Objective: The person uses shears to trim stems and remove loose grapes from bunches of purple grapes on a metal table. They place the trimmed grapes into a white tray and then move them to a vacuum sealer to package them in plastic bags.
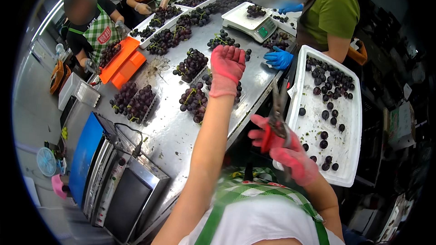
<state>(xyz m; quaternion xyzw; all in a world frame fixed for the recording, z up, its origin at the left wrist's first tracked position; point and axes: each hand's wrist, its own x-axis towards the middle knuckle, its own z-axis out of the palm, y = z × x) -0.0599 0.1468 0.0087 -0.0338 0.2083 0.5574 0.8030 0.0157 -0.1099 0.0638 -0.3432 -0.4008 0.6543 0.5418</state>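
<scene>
My left hand [227, 69], in a pink glove, is raised over the steel table with fingers curled; whether it holds anything is hidden. Dark grape bunches [193, 100] lie on the table beside and partly behind it. My right hand [289, 149], gloved in pink too, is near the table's edge at my waist and holds red-handled scissors [278, 122], blades pointing up and away. To its right a white foam tray [308, 109] contains loose dark grapes [325, 114] and small green stem bits. Packed grapes [141, 103] in a clear tray sit further left.
A digital scale [250, 23] bearing grapes stands on the far side of the steel table [163, 136]. A co-worker's blue-gloved hand [279, 58] rests at the edge. More co-workers stand opposite, near foam trays [160, 27] and an orange stand [122, 64]. A metal machine [119, 183] occupies the near left.
</scene>
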